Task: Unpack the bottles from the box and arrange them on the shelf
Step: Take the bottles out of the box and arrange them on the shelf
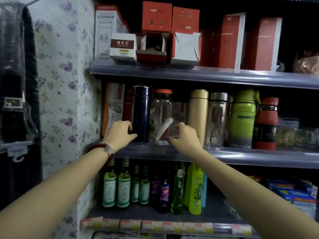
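Head view showed a tall store shelf (224, 78) with three visible tiers, set against floral wallpaper (65, 66) on the left. Red and white cartons (157, 16) filled the top tier. On the middle tier stood a row of upright bottles: a dark blue flask (141, 107), a clear bottle with an orange lid (162, 114), a gold flask (198, 114), a clear bottle with a grey lid (217, 118), a green flask (242, 118) and a red bottle (266, 123). Green glass bottles (124, 185) lined the bottom tier. Both arms reached to the middle tier. The left hand (119, 133), with a red bead bracelet (103, 149) at its wrist, curled its fingers around the lower part of the dark blue flask. The right hand (184, 135) had bent fingers at the base of the clear bottle with an orange lid; whether it gripped the bottle could not be told
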{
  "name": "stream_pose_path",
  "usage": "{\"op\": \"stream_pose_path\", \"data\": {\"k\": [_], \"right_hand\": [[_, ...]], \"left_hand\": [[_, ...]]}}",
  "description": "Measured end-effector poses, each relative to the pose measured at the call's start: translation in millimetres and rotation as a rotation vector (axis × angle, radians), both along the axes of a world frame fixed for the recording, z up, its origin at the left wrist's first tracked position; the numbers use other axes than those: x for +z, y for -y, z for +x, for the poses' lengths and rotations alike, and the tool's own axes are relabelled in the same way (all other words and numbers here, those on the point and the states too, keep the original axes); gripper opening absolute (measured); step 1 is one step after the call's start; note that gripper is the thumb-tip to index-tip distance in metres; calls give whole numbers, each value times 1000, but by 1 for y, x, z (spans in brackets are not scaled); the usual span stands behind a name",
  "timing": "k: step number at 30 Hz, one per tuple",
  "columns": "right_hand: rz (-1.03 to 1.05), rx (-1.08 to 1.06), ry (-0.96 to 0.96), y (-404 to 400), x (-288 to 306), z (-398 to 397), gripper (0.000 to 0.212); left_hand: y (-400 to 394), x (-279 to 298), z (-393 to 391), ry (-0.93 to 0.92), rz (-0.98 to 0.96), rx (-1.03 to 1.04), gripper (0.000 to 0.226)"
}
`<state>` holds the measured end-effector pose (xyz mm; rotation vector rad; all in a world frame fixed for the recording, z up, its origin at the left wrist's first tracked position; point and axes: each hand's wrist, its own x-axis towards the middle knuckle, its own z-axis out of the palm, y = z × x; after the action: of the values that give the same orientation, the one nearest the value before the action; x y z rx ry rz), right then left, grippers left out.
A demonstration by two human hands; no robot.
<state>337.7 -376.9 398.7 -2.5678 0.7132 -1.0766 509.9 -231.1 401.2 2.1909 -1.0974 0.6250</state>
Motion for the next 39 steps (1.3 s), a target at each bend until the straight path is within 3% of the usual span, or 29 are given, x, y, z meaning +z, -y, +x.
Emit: {"op": "stream_pose_path", "data": {"k": [4,10,14,24,29,32,35,39], "right_hand": [[96,35,23,2,-1,24,48],[210,-2,98,4,-1,53,104],[332,-57,195,7,-2,65,123],[382,-13,193,30,-4,71,100],[457,39,193,33,-1,71,114],[469,32,209,35,-1,71,106],[533,117,166,46,3,60,95],[646,254,116,53,6,54,111]], "left_hand": [[-3,-4,12,-86,66,-12,58],[16,-2,21,-293,-2,-151,84],[35,-3,24,-421,-92,-204,94],[51,-18,17,-323,-141,-103,99],[45,-8,32,-502,-124,-284,86],[42,-8,31,-456,-152,-246,93],[44,-12,21,-362,-206,-193,87],[48,-12,21,-371,-155,-189,87]]}}
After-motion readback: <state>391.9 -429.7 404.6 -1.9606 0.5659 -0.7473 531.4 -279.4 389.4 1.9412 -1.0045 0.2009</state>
